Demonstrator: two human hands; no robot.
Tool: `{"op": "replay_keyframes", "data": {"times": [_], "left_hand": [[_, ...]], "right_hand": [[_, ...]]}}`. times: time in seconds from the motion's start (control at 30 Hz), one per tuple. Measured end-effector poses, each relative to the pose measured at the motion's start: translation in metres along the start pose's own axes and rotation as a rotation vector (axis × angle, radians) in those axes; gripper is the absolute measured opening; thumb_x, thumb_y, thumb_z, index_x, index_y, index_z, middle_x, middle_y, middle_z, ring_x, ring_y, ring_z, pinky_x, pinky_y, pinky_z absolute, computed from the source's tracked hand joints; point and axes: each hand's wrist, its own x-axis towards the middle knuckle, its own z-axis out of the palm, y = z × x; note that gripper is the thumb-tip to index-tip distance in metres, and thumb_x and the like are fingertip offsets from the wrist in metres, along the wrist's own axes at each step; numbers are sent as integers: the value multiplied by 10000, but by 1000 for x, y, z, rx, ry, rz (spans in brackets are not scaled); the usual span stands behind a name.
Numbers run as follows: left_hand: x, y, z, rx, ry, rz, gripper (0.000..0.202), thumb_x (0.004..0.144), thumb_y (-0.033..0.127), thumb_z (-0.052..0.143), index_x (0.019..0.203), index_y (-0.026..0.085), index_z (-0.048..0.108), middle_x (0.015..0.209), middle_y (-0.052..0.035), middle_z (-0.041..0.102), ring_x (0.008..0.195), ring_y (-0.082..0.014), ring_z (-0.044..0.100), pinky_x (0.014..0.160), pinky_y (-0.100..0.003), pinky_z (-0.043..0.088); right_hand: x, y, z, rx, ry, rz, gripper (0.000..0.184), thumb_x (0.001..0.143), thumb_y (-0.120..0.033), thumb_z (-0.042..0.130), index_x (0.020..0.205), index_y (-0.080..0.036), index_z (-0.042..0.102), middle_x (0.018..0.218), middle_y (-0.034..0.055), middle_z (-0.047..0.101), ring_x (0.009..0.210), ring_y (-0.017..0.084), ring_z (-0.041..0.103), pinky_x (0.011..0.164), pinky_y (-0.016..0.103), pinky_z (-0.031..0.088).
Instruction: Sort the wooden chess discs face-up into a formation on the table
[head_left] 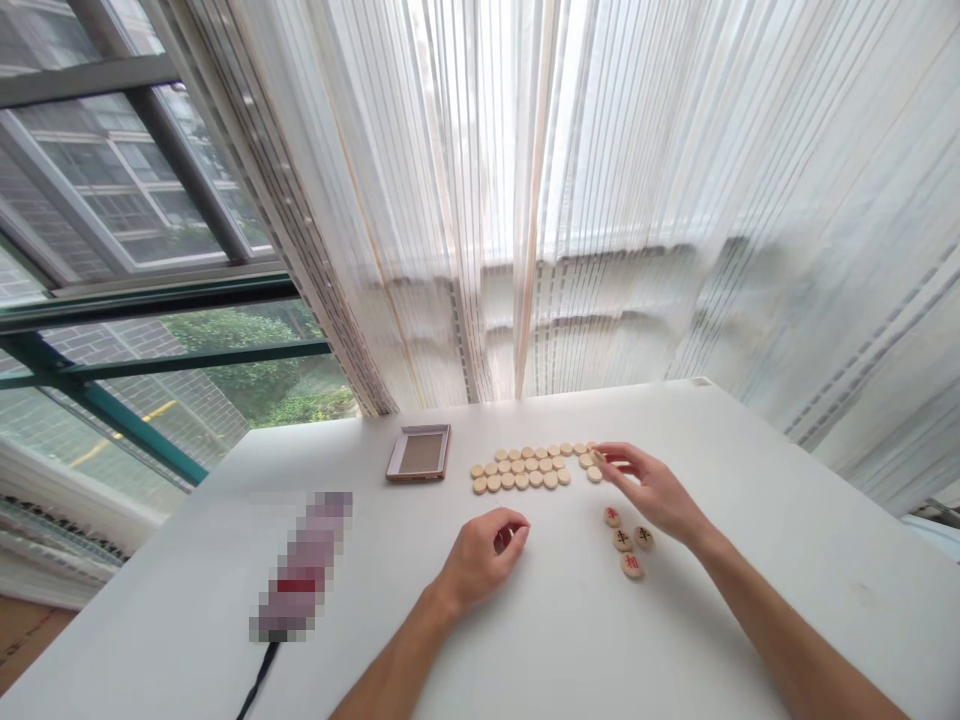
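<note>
Rows of pale round Chinese chess pieces (531, 465) lie blank side up on the white table (360, 620). At the right end of these rows, my right hand (646, 490) pinches one piece (598, 459) between thumb and fingers; the fingertips partly cover it. Nearer to me, below that hand, several pieces show their characters, among them a red-marked piece (631, 566) and a black-marked piece (643, 537). My left hand (486, 555) rests on the table in front of the rows, fingers curled in, with nothing visible in it.
An open shallow box (418, 453) lies left of the rows. Further left is a blurred-out purple object (304, 570) with a black strap (259, 680). A sheer curtain (480, 200) hangs along the table's far edge, beside an open window (150, 190).
</note>
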Motion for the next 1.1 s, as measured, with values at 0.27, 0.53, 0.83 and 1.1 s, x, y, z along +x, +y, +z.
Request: {"op": "replay_keyframes", "data": {"times": [0.27,0.53,0.83,1.1], "left_hand": [[1,6,6,-150,159,44,219,963,335,515,1071,185,632,884,-45,701,746,-151,625,720,-265,519],[-2,4,6,-45,117,138,172,897,244,595,1062,202,619,894,-34,634,712,-132,599,682,-252,509],[-1,4,6,-3,37,95,193,887,236,593,1075,208,621,885,-31,632,714,-137,605,663,-250,508],[-1,2,6,-68,-2,69,231,884,277,617,1099,194,631,941,-52,693,721,-138,621,655,-249,507]], "right_hand": [[-35,-48,79,514,-281,112,368,858,-531,653,1067,-228,638,1084,83,699,1018,256,656,828,397,551],[-55,-58,101,829,-294,334,357,840,-532,680,1021,-244,574,959,59,732,1024,255,672,936,439,501],[-62,-46,111,859,-183,415,385,782,-557,720,971,-243,601,910,37,720,945,236,695,922,408,537],[-61,-39,114,830,-151,362,395,785,-568,718,987,-250,600,944,36,686,904,230,685,849,404,563]]}}
